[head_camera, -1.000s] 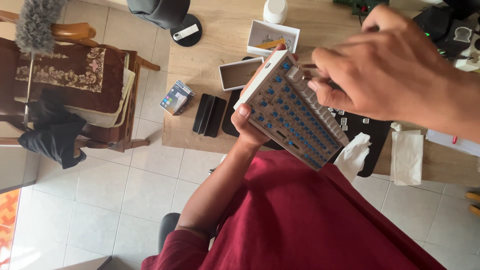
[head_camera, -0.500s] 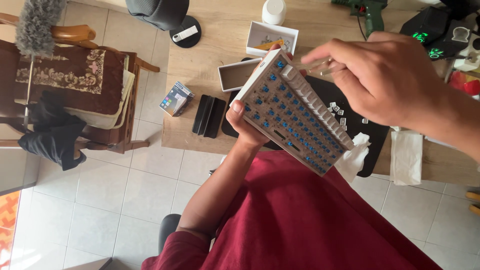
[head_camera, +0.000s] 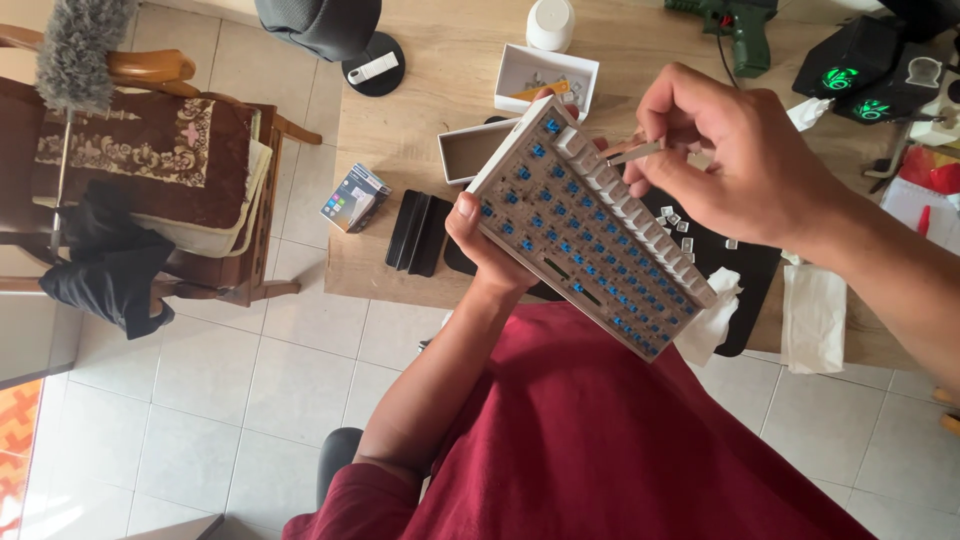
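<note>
Left hand (head_camera: 490, 245) grips the tilted white mechanical keyboard (head_camera: 585, 225) from below, above the desk (head_camera: 400, 130) edge | keyboard: blue switches bare, one keycap row left | right hand (head_camera: 725, 150) pinches a keycap puller (head_camera: 632, 153) at that row | loose keycaps (head_camera: 678, 225) on black mat (head_camera: 745, 270)

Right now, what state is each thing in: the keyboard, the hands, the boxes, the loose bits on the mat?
Keyboard: tilted, most keycaps off, one row left.
Left hand: gripping keyboard.
Right hand: pinching metal tool.
White box: open.
Loose keycaps: scattered on black mat.
</note>
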